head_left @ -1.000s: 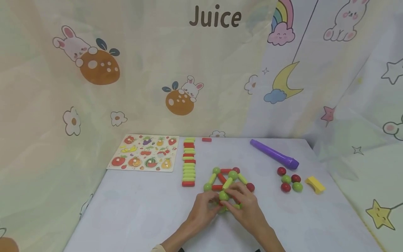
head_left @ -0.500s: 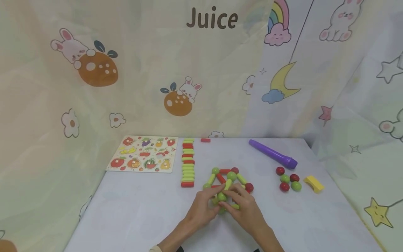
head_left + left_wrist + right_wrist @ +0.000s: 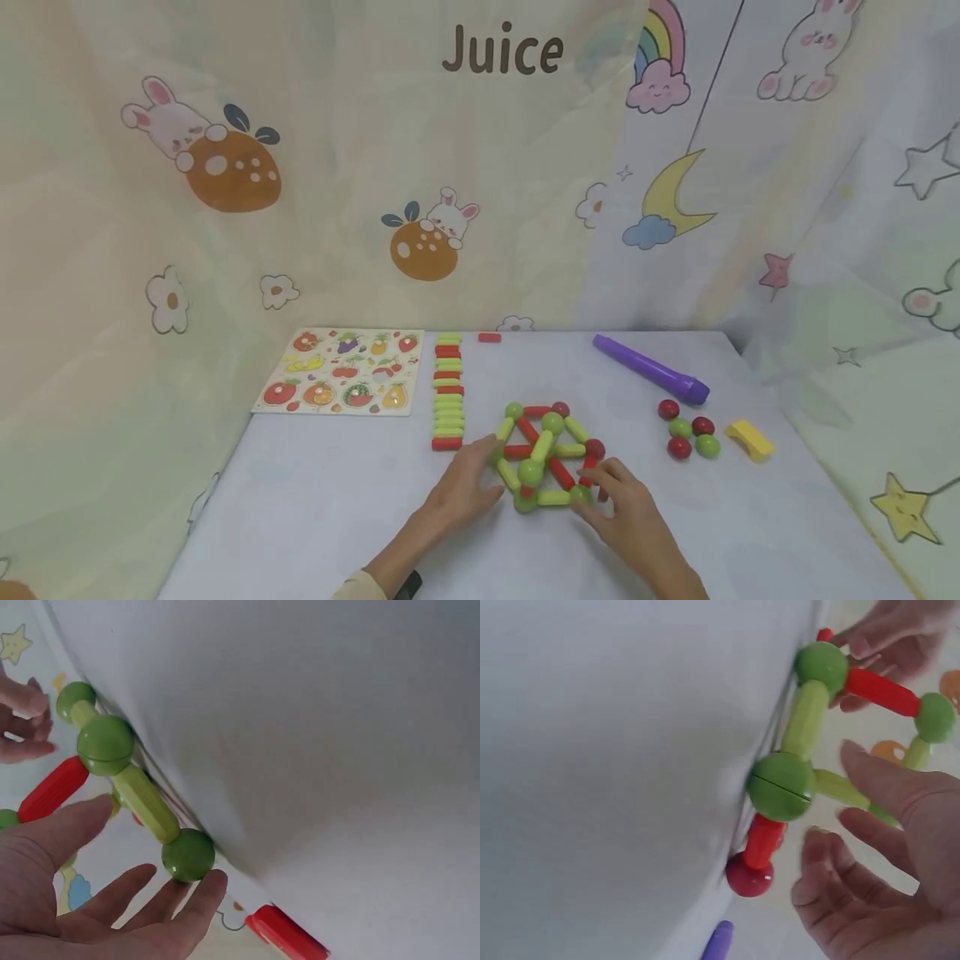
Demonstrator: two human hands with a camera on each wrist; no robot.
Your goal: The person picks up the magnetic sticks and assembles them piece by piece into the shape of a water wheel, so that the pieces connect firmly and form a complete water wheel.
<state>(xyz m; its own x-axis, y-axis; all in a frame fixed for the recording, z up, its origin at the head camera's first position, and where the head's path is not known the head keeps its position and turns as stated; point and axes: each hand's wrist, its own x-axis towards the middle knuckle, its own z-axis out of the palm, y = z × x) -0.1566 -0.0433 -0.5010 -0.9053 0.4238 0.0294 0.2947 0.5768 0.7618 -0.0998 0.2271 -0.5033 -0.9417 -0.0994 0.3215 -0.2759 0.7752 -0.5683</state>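
Observation:
A six-sided frame of red and yellow-green rods joined by red and green balls lies on the table in the head view. Above it, a yellow-green rod (image 3: 542,447) links two raised green balls, and a short red rod (image 3: 885,691) stands under the nearer raised ball (image 3: 531,473). My left hand (image 3: 462,486) is at the frame's left side, its fingers spread round a green ball (image 3: 188,855) with a fingertip against or very near it. At the front right corner, my right hand (image 3: 628,515) has its fingers apart beside another green ball (image 3: 782,786), gripping nothing.
A column of red and yellow-green rods (image 3: 448,404) lies left of the frame, with a lone red rod (image 3: 490,337) behind. A fruit puzzle board (image 3: 340,371) lies back left. To the right are a purple toy microphone (image 3: 651,368), several loose balls (image 3: 680,427) and a yellow arched block (image 3: 750,439).
Both hands have let go of the raised front ball and its rods and moved apart, left hand leftward, right hand rightward. The raised part stands by itself.

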